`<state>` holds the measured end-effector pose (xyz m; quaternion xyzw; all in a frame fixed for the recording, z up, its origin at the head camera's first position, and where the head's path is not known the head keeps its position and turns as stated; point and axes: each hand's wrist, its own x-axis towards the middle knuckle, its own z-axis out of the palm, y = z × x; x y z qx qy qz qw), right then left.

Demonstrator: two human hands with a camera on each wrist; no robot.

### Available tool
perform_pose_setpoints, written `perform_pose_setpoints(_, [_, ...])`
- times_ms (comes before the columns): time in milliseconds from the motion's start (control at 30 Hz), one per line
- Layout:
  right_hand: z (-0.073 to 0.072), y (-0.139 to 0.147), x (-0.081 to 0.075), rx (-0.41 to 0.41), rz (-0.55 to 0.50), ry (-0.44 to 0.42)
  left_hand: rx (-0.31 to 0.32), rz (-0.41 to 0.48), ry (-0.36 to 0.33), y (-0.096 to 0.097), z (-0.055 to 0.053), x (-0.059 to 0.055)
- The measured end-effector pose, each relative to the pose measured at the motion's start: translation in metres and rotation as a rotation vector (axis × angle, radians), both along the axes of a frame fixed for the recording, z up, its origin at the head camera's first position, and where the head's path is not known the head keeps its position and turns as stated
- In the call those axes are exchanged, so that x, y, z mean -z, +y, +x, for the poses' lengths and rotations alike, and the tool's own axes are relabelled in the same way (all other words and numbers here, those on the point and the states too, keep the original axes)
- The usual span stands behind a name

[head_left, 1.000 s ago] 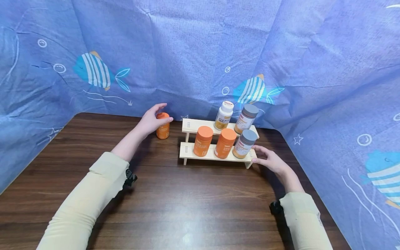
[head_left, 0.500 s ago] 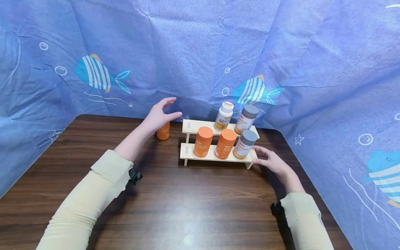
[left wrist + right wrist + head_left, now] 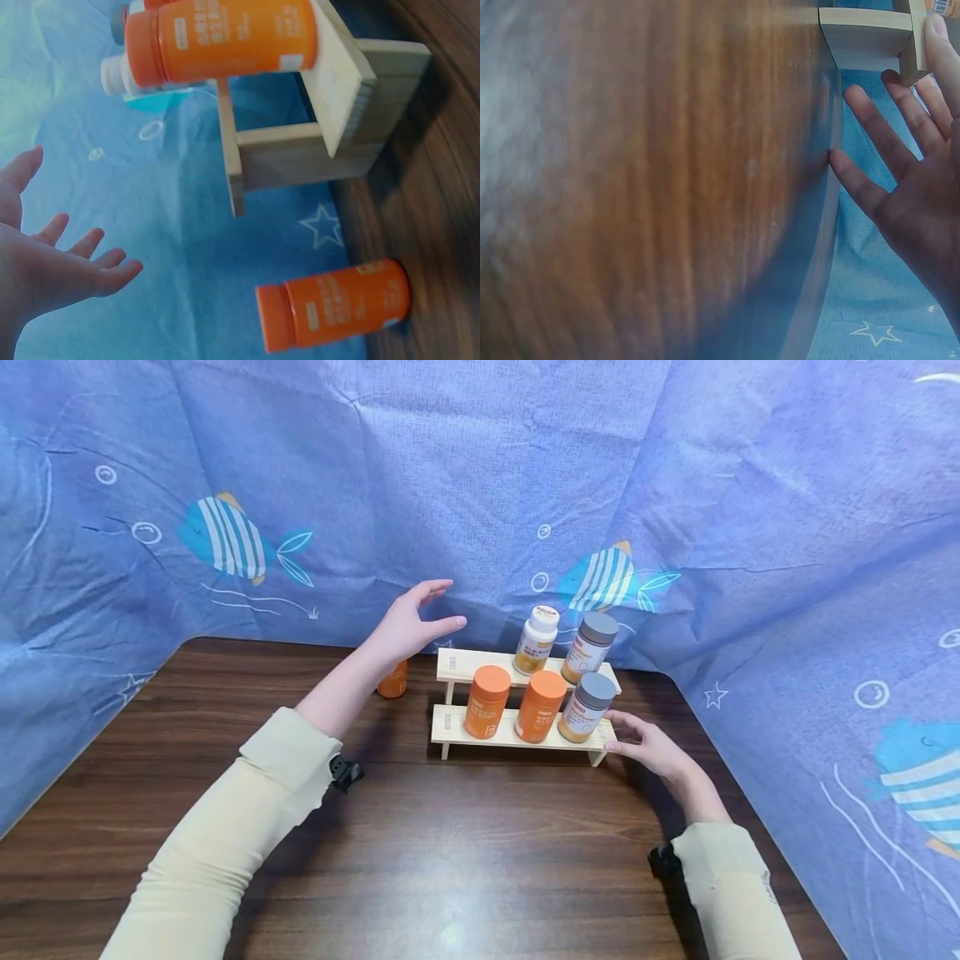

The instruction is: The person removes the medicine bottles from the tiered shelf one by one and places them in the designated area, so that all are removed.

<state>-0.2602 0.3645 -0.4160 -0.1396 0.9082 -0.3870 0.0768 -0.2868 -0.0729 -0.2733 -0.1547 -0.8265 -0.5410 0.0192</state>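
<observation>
My left hand (image 3: 416, 622) hangs in the air with fingers and thumb spread apart, holding nothing. Partly hidden behind it, a lone orange bottle (image 3: 392, 683) stands on the table left of a two-step wooden rack (image 3: 448, 720). At the rack's right end, the thumb and fingertips of my right hand (image 3: 648, 746) rest against the lower board; in the right wrist view its fingers are fairly straight and spread. Two orange bottles (image 3: 487, 703) and a grey-capped bottle (image 3: 583, 710) stand on the lower step. A white-capped bottle (image 3: 536, 643) and another grey-capped bottle (image 3: 589, 650) occupy the upper one.
Behind the dark wood-grain table (image 3: 450, 843), a blue cloth (image 3: 450, 485) printed with fish and bubbles hangs close to the rack. The cloth also runs along the right side. A black wrist camera (image 3: 345, 772) sits at the left cuff.
From around the lone orange bottle, my left hand has risen and moved right, away from it. That bottle stays put. My right hand remains at the rack's end.
</observation>
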Motion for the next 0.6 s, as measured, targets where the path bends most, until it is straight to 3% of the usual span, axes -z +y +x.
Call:
perform_pose_setpoints(267, [-0.001, 0.0, 0.001, 0.0, 0.004, -0.001, 0.04, 0.008, 0.014, 0.021, -0.001, -0.009])
perform_pose_setpoints(467, [0.0, 0.0, 0.0, 0.005, 0.003, -0.001, 0.059, 0.014, 0.037, 0.037, -0.004, -0.009])
perform_pose_setpoints(600, [0.0, 0.0, -0.001, 0.009, -0.001, -0.012, 0.069, 0.004, 0.018, 0.047, -0.007, -0.008])
